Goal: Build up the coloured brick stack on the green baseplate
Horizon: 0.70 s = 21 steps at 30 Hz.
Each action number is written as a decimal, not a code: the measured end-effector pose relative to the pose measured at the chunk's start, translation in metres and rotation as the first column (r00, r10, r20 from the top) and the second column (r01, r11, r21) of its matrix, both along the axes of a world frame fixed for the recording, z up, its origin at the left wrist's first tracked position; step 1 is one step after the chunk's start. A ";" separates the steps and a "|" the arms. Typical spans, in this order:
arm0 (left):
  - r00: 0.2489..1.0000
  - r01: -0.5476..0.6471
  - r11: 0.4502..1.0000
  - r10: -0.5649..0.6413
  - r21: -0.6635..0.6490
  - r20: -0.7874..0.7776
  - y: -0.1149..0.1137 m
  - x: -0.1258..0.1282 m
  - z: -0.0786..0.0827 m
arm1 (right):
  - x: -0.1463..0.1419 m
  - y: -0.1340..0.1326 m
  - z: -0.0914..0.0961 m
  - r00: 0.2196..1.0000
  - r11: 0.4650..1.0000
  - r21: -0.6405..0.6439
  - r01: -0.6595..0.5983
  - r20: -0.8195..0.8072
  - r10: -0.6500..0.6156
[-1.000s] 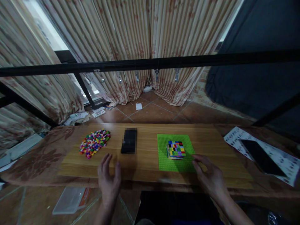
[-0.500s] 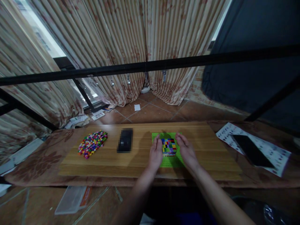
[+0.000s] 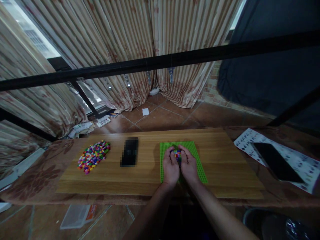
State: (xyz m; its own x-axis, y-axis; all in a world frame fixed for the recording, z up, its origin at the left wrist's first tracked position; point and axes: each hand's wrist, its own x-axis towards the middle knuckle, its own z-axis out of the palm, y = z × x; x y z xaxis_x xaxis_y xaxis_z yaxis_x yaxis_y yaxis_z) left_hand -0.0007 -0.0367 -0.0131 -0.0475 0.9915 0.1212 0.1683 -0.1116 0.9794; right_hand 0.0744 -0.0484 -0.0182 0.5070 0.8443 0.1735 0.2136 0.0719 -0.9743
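Note:
A block of small multicoloured toy bricks (image 3: 177, 154) sits on a green studded baseplate (image 3: 199, 168). My left hand (image 3: 171, 169) is cupped round the block's left side, fingers curled in. From the right, my right hand (image 3: 189, 166) presses in the same way, so the block is held between both hands. Only a small patch of its coloured top shows between the fingers; the sides are hidden.
A pile of loose coloured bricks (image 3: 94, 155) lies at the left of the wooden board (image 3: 147, 181). Between pile and baseplate is a dark, pixelated object (image 3: 129, 152). On the right, a black tablet-like slab (image 3: 276, 163) rests on a printed sheet (image 3: 246, 137).
Both hands have come inward, from apart on either side of the brick block to closed round it. The view has shifted slightly.

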 end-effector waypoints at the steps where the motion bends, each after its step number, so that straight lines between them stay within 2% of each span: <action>1: 1.000 -0.001 1.000 0.002 0.003 -0.009 0.000 0.000 0.000 | 0.000 0.000 0.000 1.000 1.000 0.002 0.007 0.012 -0.007; 4: 1.000 -0.007 1.000 0.007 0.006 -0.012 -0.001 0.000 -0.002 | -0.002 -0.001 0.000 1.000 1.000 -0.001 0.020 0.011 -0.020; 7: 1.000 -0.001 1.000 0.001 -0.012 0.023 0.001 0.000 -0.002 | -0.003 0.001 -0.001 0.998 1.000 -0.019 0.005 -0.060 -0.006; 10: 0.995 0.006 0.996 0.003 -0.088 0.099 0.003 -0.002 0.003 | -0.001 0.002 0.001 0.991 1.000 -0.023 -0.012 -0.136 0.008; 13: 0.981 0.000 0.985 0.034 -0.171 0.193 0.003 -0.009 0.010 | 0.009 -0.001 0.005 0.982 1.000 -0.011 0.009 -0.188 -0.011; 16: 0.970 0.007 0.983 0.037 -0.185 0.238 -0.001 -0.023 0.014 | 0.030 -0.014 0.009 0.967 0.998 0.016 0.057 -0.251 -0.051; 18: 0.985 0.004 0.985 0.026 -0.174 0.170 -0.006 -0.033 0.015 | 0.047 -0.027 0.008 0.945 0.993 0.045 0.104 -0.315 -0.085; 21: 0.990 -0.004 1.000 0.001 -0.020 -0.142 -0.015 -0.041 0.022 | 0.069 -0.050 0.001 0.894 0.979 0.058 0.198 -0.420 -0.156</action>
